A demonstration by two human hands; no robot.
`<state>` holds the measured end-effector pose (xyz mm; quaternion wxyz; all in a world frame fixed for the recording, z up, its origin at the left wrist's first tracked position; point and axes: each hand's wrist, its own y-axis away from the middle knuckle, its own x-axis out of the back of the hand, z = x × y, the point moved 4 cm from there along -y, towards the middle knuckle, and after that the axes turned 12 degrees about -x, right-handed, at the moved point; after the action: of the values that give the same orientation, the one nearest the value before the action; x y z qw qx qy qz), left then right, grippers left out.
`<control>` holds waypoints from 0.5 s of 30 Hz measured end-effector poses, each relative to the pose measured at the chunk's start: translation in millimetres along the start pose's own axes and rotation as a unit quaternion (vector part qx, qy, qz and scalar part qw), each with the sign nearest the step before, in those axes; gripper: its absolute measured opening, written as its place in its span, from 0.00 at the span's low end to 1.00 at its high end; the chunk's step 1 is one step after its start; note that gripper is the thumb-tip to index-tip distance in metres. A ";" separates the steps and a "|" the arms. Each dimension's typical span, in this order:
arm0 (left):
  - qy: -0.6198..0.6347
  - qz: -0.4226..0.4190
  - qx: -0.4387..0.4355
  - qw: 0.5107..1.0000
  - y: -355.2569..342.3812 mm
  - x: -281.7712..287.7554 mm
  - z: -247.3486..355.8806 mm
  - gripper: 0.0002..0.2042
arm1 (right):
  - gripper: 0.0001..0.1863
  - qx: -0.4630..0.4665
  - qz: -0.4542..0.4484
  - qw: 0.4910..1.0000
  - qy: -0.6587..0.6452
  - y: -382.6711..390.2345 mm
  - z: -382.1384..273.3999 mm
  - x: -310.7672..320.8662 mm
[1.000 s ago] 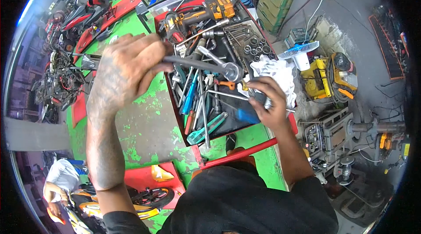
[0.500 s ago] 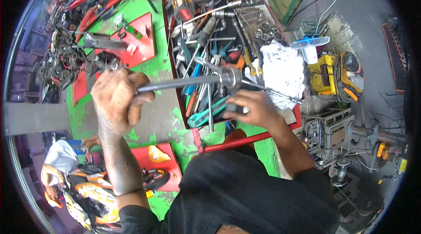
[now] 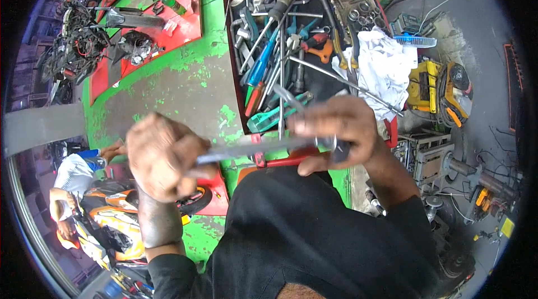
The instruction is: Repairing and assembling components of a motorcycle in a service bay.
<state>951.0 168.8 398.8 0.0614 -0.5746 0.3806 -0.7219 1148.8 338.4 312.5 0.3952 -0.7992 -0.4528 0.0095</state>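
Observation:
My left hand (image 3: 168, 159), smeared by motion, is closed around one end of a long metal socket wrench (image 3: 258, 149) held level in front of my body. At its other end, the fingers of my right hand (image 3: 350, 128) wrap over the wrench head and a dark socket-like piece (image 3: 340, 150). Whether that piece sits on the head is hidden by my fingers. A short bent metal bar (image 3: 288, 97) juts out beside my right fingertips. Just beyond the wrench, a red-edged tool tray (image 3: 242, 110) holds screwdrivers, pliers, sockets and a green-handled tool (image 3: 263, 122).
White rags (image 3: 384, 69) lie on the tray's right side. Right of it stand a blue-and-white fan (image 3: 414, 41) and a yellow machine (image 3: 423, 86). Motorcycle parts (image 3: 78, 47) lie at left. Another person (image 3: 75, 173) is beside an orange motorcycle (image 3: 115, 215) at lower left.
The wrench has come down and nearer my body. My right hand, earlier below the wrench head with a dark piece in its fingers, is now around the head. The view has shifted.

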 end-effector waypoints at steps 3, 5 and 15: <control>0.006 -0.092 -0.027 0.995 10.8 6.7 8.4 0.19 | 0.12 -0.085 -0.059 0.994 0.017 -9.7 -28.0 6.1; -0.024 -0.167 -0.061 0.984 24.6 9.6 15.3 0.17 | 0.12 -0.095 -0.094 0.989 0.060 -10.8 -47.9 8.3; 0.131 -0.078 0.248 0.957 160.0 28.8 -60.1 0.05 | 0.13 -0.415 0.360 0.785 0.288 124.2 -146.8 79.7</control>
<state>833.0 70.0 319.2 0.0947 -0.4693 0.1478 -0.8654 1339.5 270.7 361.3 0.1052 -0.9567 0.0420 -0.2683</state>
